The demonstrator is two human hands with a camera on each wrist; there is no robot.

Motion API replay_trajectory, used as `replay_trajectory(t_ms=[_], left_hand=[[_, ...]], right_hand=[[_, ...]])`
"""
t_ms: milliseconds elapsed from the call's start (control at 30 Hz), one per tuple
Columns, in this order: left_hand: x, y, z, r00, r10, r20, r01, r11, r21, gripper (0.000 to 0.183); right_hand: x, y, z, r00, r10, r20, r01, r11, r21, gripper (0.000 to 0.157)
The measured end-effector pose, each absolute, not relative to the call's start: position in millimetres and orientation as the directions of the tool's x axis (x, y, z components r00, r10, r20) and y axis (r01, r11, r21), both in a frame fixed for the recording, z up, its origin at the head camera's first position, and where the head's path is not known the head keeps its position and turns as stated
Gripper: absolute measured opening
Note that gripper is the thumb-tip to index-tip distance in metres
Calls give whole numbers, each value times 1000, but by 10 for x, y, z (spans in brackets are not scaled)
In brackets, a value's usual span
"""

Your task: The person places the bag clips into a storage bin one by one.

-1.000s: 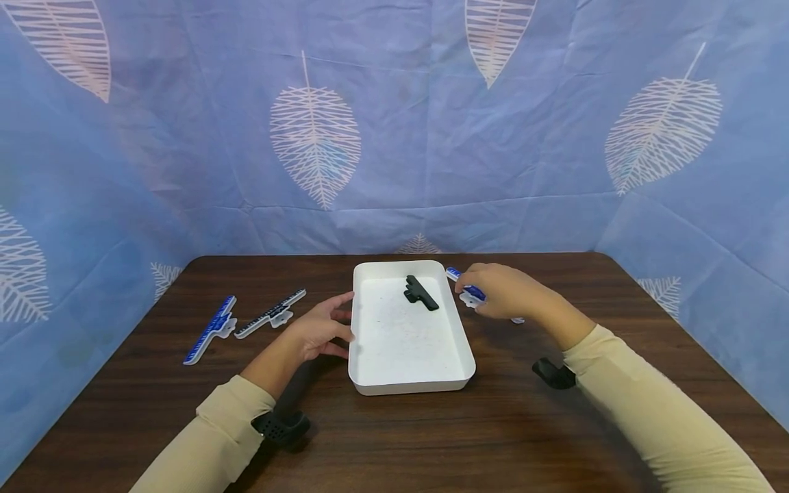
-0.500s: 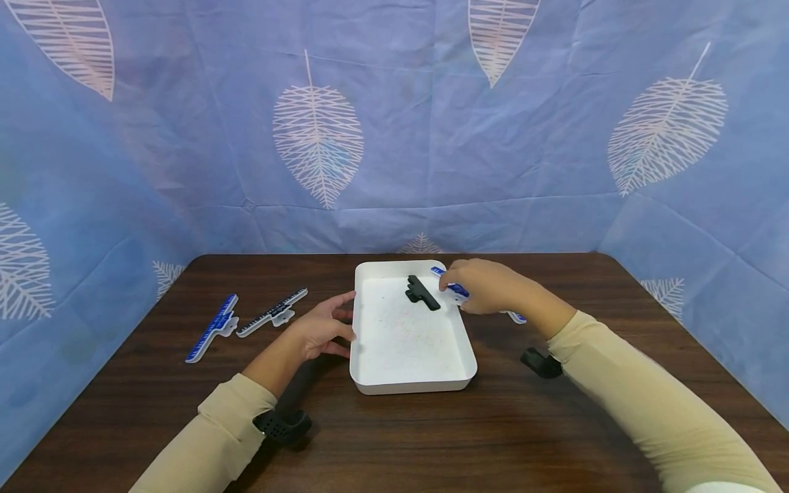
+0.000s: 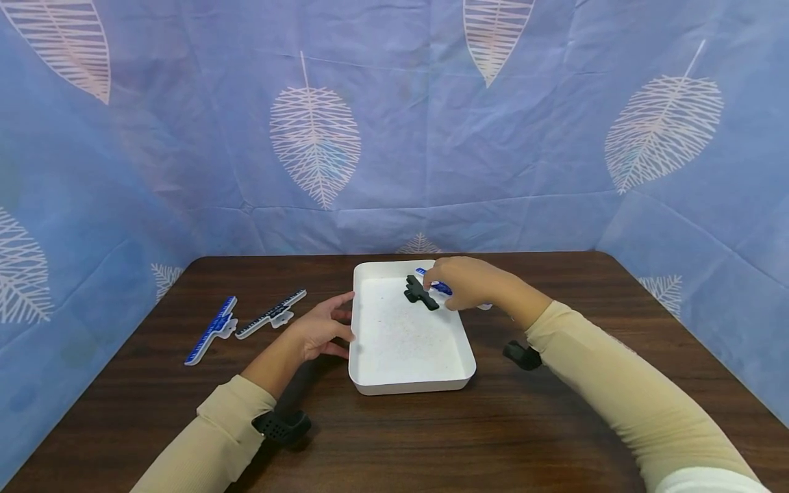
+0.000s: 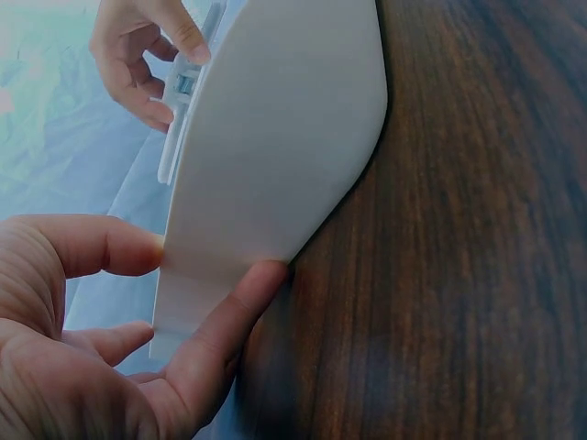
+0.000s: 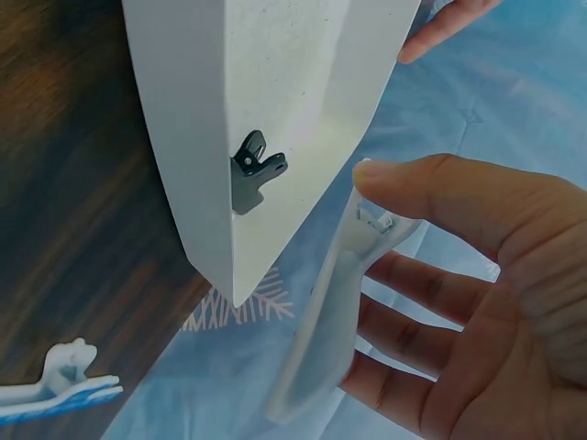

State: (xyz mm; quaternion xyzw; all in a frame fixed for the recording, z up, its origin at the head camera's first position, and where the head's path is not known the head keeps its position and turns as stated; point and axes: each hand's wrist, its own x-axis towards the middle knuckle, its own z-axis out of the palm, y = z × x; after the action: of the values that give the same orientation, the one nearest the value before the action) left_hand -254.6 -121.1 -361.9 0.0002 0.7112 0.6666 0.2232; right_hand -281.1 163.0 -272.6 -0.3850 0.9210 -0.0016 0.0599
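Observation:
My right hand (image 3: 471,282) pinches a blue and white plastic clip (image 3: 441,287) above the far right side of a white tray (image 3: 407,388). In the right wrist view, the thumb and curled fingers hold the clip (image 5: 321,321) by its handle part, its long edge hanging free. Inside the tray lies a small black clip (image 3: 422,294), near the far right. My left hand (image 3: 320,330) stays at the tray's left wall with fingers spread. In the left wrist view, its fingertips touch the rim and its thumb (image 4: 261,284) rests against the outer wall.
Two long clips lie on the dark wood table left of the tray: a blue one (image 3: 211,331) and a black-and-white one (image 3: 271,315). Another blue and white clip (image 5: 64,390) lies on the right, mostly hidden by the arm in the head view. Patterned blue cloth (image 3: 394,137) hangs behind.
My right hand has moved left with the blue and white clip, from beside the tray's right edge to over its far right corner. The left hand and tray have stayed put.

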Motion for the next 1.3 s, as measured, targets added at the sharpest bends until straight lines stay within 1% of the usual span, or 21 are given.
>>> replay_trajectory(t_ms=[167, 633, 867, 1300], left_hand=[[-2541, -1213, -3624, -900, 299, -317, -297, 110, 948, 93], [-2549, -1209, -3615, -901, 294, -320, -302, 106, 948, 93], [-2545, -1211, -3620, -901, 299, -314, -298, 100, 949, 92], [-2547, -1221, -3630, -901, 314, -301, -284, 99, 954, 92]], right_hand=[[-2880, 1567, -2760, -706, -699, -116, -696, 715, -69, 39], [-3095, 1340, -2876, -750, -646, -140, -622, 762, -179, 39], [-3198, 1206, -2940, -749, -644, -153, -601, 759, -251, 40], [-3325, 989, -3084, -774, -607, -182, -541, 782, -310, 39]])
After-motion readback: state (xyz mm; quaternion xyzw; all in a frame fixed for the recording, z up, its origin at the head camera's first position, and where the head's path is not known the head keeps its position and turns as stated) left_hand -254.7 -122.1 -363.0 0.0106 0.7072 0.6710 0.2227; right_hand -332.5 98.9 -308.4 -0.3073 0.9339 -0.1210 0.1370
